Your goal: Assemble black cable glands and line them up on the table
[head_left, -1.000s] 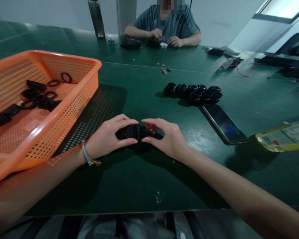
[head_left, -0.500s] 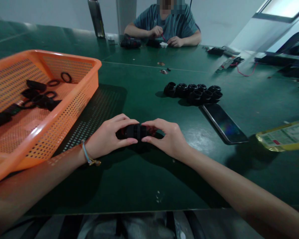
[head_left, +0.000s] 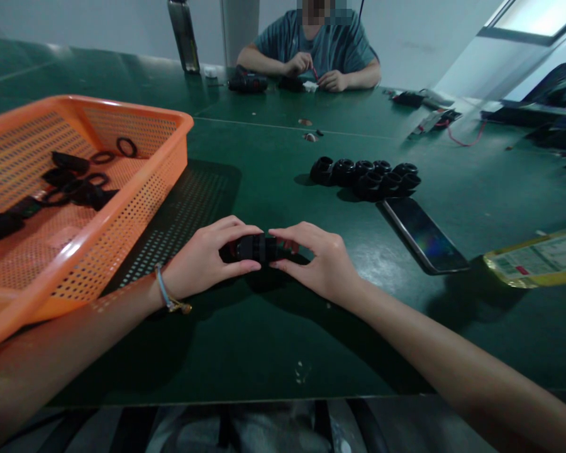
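Note:
Between my two hands, low over the table's near part, lies a black ribbed cylindrical fitting (head_left: 251, 247) with a raised ring near its right end. My left hand (head_left: 212, 255) grips its body, thumb on the near side and fingers along the far side. At the right end, the thumb and fingertips of my right hand (head_left: 318, 258) pinch the narrower collar. The fingers beneath are partly hidden. Farther off, several black elbow-like fittings (head_left: 365, 176) with round openings stand grouped together.
An orange perforated basket (head_left: 144, 207) at left holds black rings and other black parts. Right of centre lie a phone (head_left: 424, 234) and a yellow labelled package (head_left: 538, 255). Across the green table (head_left: 264, 352) a person (head_left: 314, 53) sits working, near a tall bottle (head_left: 183, 34).
My right hand's fingers have shifted slightly at the fitting's right end, while my left hand keeps its grip. The person opposite has moved their hands a little.

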A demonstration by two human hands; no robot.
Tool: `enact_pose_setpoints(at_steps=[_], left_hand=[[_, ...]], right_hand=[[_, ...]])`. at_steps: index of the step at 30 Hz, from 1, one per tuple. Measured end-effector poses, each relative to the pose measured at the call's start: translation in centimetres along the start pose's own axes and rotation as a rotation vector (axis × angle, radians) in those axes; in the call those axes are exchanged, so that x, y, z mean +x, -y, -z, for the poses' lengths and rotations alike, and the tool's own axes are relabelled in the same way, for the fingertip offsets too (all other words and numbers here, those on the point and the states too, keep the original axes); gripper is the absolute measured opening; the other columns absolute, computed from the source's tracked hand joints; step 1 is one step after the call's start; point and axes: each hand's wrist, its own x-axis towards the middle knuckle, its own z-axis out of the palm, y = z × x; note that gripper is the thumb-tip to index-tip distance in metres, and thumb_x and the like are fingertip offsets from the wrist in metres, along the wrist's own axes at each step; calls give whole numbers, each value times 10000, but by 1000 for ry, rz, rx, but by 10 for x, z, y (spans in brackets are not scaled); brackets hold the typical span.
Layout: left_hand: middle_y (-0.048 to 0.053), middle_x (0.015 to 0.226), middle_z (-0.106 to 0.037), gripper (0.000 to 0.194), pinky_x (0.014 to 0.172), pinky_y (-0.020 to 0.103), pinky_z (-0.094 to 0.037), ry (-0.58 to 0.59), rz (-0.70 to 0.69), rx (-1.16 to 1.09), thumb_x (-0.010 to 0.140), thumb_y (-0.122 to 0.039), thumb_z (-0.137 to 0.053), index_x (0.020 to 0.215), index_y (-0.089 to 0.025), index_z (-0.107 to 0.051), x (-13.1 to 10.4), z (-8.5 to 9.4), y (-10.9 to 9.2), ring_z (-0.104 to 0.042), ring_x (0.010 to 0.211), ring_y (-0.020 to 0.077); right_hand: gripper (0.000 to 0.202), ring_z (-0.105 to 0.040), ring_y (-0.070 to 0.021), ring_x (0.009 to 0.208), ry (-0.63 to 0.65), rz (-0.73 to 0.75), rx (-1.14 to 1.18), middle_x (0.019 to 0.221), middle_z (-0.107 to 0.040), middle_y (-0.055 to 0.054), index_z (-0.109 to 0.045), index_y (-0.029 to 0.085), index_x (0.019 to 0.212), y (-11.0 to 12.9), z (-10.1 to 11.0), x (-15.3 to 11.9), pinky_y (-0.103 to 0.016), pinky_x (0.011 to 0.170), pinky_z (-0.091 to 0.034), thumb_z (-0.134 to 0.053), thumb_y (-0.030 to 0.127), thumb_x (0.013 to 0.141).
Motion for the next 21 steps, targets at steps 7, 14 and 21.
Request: enact_pose_setpoints(at_steps=[7, 14, 21], left_hand=[[60, 955, -603, 399, 792, 290, -487, -5, -26, 7, 800, -436, -598, 1081, -153, -618, 0, 0, 1, -594, 855, 172], [53, 956, -604, 387, 798, 301, -490, 8, -1, 8, 794, -436, -598, 1076, -171, -617, -1, 0, -1, -595, 858, 175], [54, 956, -606, 391, 803, 304, -492, 2, -12, 6, 792, -441, -600, 1077, -175, -617, -1, 0, 0, -596, 861, 178]], right_hand=[[260, -634, -142, 715, 14, -13, 8, 833, -713, -22, -664, 171, 951, 3, 2, 1, -268, 656, -508, -714, 138, 698], [251, -638, -146, 721, 34, -41, 5, 833, -715, -16, -668, 185, 957, 1, 1, 1, -272, 649, -498, -708, 164, 710], [254, -642, -140, 720, 45, -61, 31, 840, -722, -7, -673, 194, 954, 2, 2, 1, -265, 643, -496, -716, 165, 705]])
